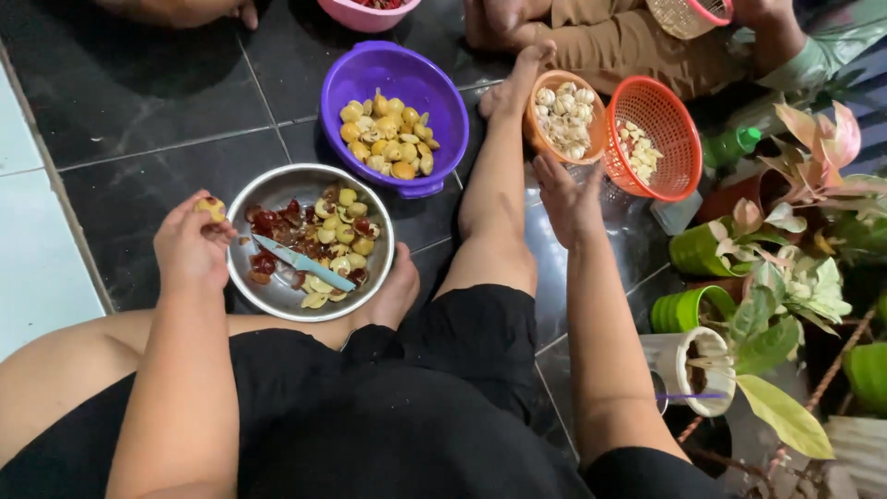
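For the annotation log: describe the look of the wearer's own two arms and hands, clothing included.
Both arms are bare from the shoulder down, with no sleeves reaching the forearms. The left hand and right hand wear no gloves, and no rings, watch or bracelets show. The only clothing in view is black: a top at the bottom edge and shorts over the thigh.

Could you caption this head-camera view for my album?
Left hand holds a small yellow seed beside a round steel bowl; right hand reaches toward an orange bowl.
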